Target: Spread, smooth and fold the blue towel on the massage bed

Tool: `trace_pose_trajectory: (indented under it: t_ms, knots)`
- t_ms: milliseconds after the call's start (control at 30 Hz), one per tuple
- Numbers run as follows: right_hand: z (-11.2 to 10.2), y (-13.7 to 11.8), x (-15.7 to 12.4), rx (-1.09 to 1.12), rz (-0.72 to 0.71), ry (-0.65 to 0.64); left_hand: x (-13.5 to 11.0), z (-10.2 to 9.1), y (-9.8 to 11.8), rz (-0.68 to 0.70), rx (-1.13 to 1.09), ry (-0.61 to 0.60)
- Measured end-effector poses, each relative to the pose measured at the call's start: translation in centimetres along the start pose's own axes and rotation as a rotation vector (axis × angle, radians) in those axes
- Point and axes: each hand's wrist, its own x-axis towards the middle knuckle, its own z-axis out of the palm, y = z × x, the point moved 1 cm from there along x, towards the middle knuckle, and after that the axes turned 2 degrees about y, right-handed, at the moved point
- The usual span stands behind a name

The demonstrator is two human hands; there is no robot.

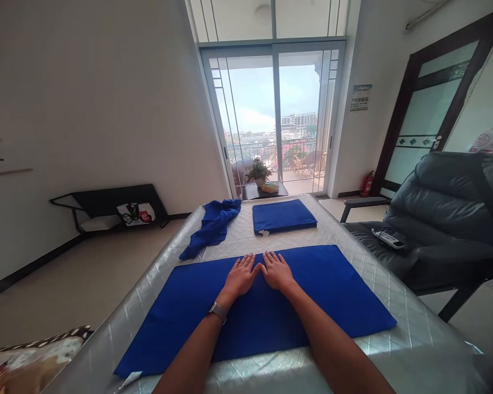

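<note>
A blue cloth, possibly a towel (328, 290), lies spread flat across the quilted mattress, with a white tag at its near left corner. My left hand (242, 274) rests palm down near the middle of its far edge, fingers stretched out. Beside it my right hand (276, 270) also lies flat on the cloth, and the two thumbs meet or nearly meet. Beyond them sits a neatly folded stack of blue cloth (285, 215) with a small white tag. To its left is a crumpled blue cloth (214, 225).
The silvery mattress (394, 361) fills the foreground. A dark recliner (431, 219) holding a white power strip (388, 238) stands close on the right. Past the far end are a small table with a potted plant (259, 171) and sliding glass doors (276, 120). A patterned blanket (36, 358) shows lower left.
</note>
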Motion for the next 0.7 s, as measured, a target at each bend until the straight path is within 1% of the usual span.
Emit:
trace_pose_trajectory:
  t_ms: [133,233,400,467,500,567,667,700]
  knots:
    - [-0.7,0.9,-0.1,-0.022,0.043,-0.025,-1.4,-0.9,-3.2,-0.075,0.006,-0.005]
    - [-1.2,1.7,-0.3,-0.044,0.084,-0.06,-3.1,-1.9,-6.4,-0.149,0.015,-0.027]
    - [-1.5,2.6,-0.3,-0.094,0.142,-0.072,-6.0,-3.5,-11.9,-0.295,0.061,-0.079]
    - [-1.7,3.5,-0.3,-0.114,0.152,-0.093,-6.9,-3.9,-13.9,-0.337,0.087,-0.083]
    - [-1.9,4.3,-0.4,-0.125,0.158,-0.104,-7.3,-4.1,-14.8,-0.352,0.095,-0.084]
    - [-2.5,6.8,-0.8,-0.156,0.192,-0.108,-7.9,-4.2,-16.6,-0.371,0.108,-0.086]
    - [-3.7,12.1,-2.1,-0.216,0.301,-0.08,-8.4,-3.9,-19.0,-0.408,0.123,-0.086]
    - [-4.1,13.9,-2.6,-0.234,0.342,-0.07,-8.5,-3.7,-19.7,-0.407,0.131,-0.07]
